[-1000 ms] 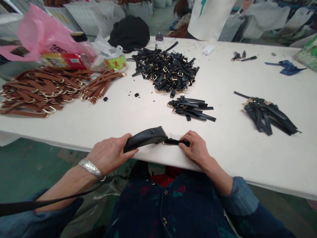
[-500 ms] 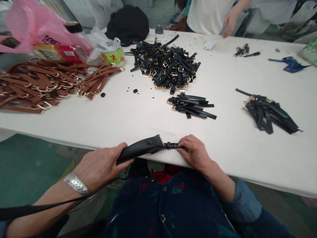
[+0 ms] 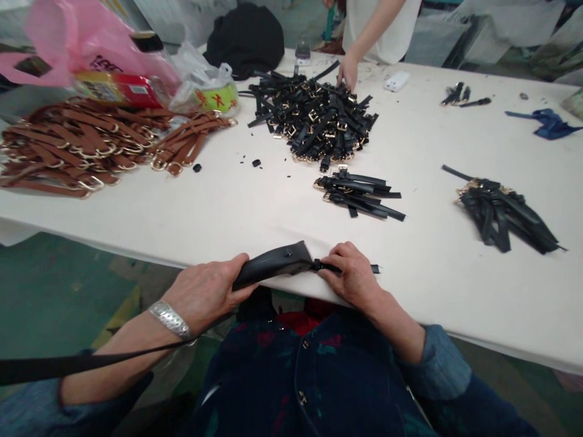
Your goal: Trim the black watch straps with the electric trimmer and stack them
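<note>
At the near edge of the white table (image 3: 255, 206), my left hand (image 3: 204, 292) is closed around a wide black leather piece (image 3: 273, 263). My right hand (image 3: 350, 278) pinches a narrow black strap (image 3: 359, 268) that meets the wide piece's tip; the strap's end pokes out to the right of my fingers. A thin black strap runs from under my left wrist off to the left. A small row of black buckle straps (image 3: 357, 195) lies just beyond my hands.
A big heap of black buckle straps (image 3: 314, 121) sits mid-table, with another person's hand (image 3: 348, 73) on its far side. Brown straps (image 3: 86, 145) spread at the left beside pink and clear bags. A further black strap bundle (image 3: 505, 212) lies at the right.
The narrow strap has slid rightward through my right hand, so its end now shows past my fingers. The other person's hand has reached down to the big black heap.
</note>
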